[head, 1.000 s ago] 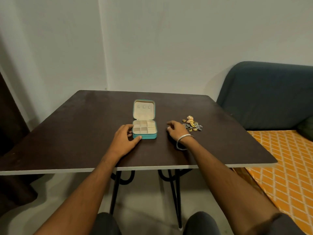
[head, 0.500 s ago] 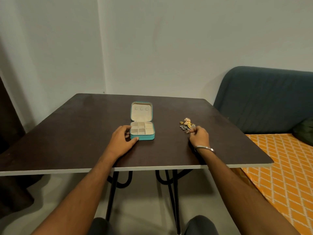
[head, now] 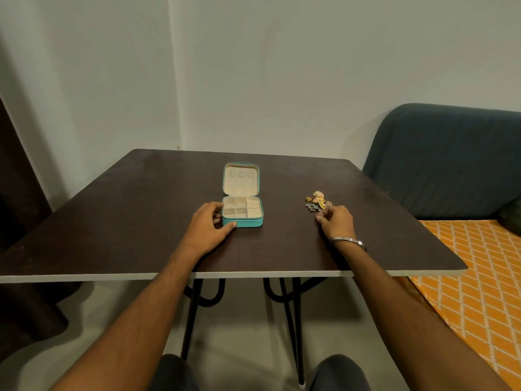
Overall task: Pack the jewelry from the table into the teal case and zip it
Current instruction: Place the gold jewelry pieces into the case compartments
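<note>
While bracing the open teal case (head: 242, 211) with a loosely spread left hand (head: 207, 228), reaching curled right hand (head: 335, 221) into the jewelry (head: 317, 201) pile, grip unclear; risking scattering small pieces across the table (head: 127, 221).

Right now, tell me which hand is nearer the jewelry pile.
Right. The right hand sits just in front of the jewelry pile, fingers at its edge; the left hand rests against the teal case, farther away.

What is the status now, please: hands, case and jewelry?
Left hand steadies teal case, lid open, compartments look empty. Right hand at jewelry pile, grasp unclear. Nothing between pile and case.
</note>
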